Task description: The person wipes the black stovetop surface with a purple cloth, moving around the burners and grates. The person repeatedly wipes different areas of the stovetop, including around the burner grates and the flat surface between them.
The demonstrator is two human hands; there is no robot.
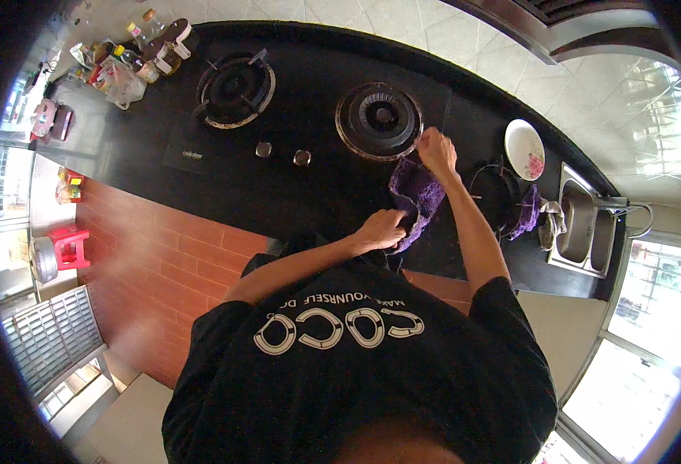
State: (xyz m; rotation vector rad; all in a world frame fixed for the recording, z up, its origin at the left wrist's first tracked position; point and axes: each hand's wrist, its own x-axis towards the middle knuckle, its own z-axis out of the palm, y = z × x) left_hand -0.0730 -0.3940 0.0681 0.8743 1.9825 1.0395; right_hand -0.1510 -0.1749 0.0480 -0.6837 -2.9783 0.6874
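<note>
A purple, shaggy cloth point(424, 195) is stretched between my two hands over the black stove top, just in front of the right burner point(379, 116). My left hand point(379, 230) grips its near end, close to the counter's front edge. At the far end, my right hand point(438, 155) is closed on the cloth beside the burner's right rim. The fingertips of that hand are partly hidden. No pot stand sits on this burner, and its round metal pan and cap show. The left burner point(236, 89) has its pot stand on it.
Right of my hands lie a dark ring-shaped pot stand point(495, 189), another purple cloth point(525, 213) and a greyish cloth point(551, 226). A flowered white plate point(524, 150) is near the steel sink point(580, 220). Bottles and jars point(143, 58) crowd the far left corner.
</note>
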